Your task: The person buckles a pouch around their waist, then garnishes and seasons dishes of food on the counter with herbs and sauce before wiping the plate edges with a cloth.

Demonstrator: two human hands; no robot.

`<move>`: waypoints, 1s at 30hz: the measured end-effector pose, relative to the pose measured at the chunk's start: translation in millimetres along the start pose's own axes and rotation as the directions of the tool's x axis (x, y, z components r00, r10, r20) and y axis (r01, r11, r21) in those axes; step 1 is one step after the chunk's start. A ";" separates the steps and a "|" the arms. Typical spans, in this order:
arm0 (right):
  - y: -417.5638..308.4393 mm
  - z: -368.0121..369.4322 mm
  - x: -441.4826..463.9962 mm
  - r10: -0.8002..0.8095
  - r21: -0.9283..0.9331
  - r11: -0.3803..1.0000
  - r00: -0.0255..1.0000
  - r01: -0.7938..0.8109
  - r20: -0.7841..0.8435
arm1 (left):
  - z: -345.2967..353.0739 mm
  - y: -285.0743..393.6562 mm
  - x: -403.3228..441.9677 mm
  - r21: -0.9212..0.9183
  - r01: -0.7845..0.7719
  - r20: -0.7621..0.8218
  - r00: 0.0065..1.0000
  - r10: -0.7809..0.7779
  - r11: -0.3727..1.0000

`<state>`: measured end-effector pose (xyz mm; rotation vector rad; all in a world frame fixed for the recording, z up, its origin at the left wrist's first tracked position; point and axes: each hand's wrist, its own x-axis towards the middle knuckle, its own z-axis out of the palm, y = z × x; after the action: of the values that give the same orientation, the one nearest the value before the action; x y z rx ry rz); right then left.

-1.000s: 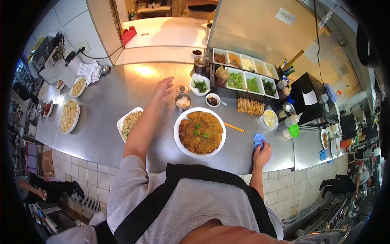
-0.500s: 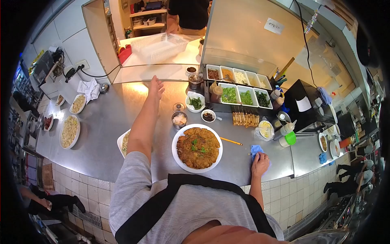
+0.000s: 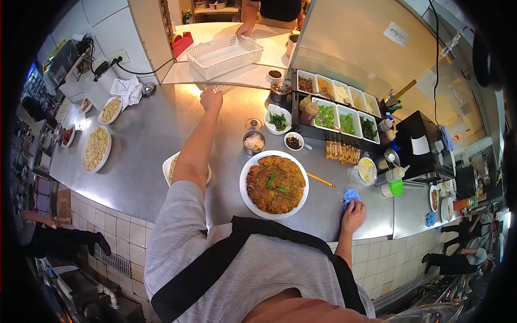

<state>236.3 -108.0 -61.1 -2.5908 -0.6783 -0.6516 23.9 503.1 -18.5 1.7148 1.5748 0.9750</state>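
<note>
Your left hand (image 3: 211, 100) had fingers out, now it's curled; can't tell if it's gripping anything. The basket (image 3: 225, 58) just past it went from blurry to sharp, on the ledge (image 3: 176, 75) by a coworker's hand (image 3: 246, 29), so it's near you. Your right hand (image 3: 354, 215) holds the cloth (image 3: 351, 194). That note (image 3: 397, 34)? Can't read it.

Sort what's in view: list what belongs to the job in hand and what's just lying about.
Likely part of the job:
white perforated basket, with a co-worker's hand at its far rim and the left hand stretched toward it
blue cloth, held by the right hand

Probably just lying about:
yellow pencil
white papers
green-lidded container
</note>
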 end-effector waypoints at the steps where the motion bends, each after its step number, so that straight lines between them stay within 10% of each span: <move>1: -1.0 -1.2 -0.6 0.003 -0.005 1.000 1.000 -0.003 0.001 | 2.5 -2.1 3.3 0.020 0.040 -0.042 0.998 -0.039 0.999; 6: -2.3 -2.4 1.0 0.021 0.031 0.999 1.000 -0.021 0.002 | 7.1 1.1 -32.5 0.114 -0.087 -0.155 0.982 0.104 0.990; 10: -1.3 -3.3 0.9 0.033 -0.011 0.999 0.999 -0.033 0.032 | 18.8 -12.2 -72.8 0.556 -0.365 0.531 0.847 0.019 0.747; 17: 0.4 -1.1 -0.5 -0.019 0.008 1.000 1.000 0.019 -0.014 | 20.4 -14.6 -55.5 0.470 -0.642 0.768 0.635 0.076 0.606; 21: 1.4 -0.5 -0.2 -0.023 -0.014 1.000 1.000 0.023 0.008 | 11.3 10.4 -108.6 0.103 -0.589 0.484 0.734 0.477 0.802; 30: 2.4 -3.5 -1.5 -0.049 0.027 0.998 0.999 0.049 -0.020 | 42.9 16.2 -99.3 0.368 -0.675 0.601 0.698 0.390 0.640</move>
<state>235.3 -112.1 -59.7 -2.5462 -0.7419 -0.6765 66.4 404.6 -39.8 2.7243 1.0508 0.2427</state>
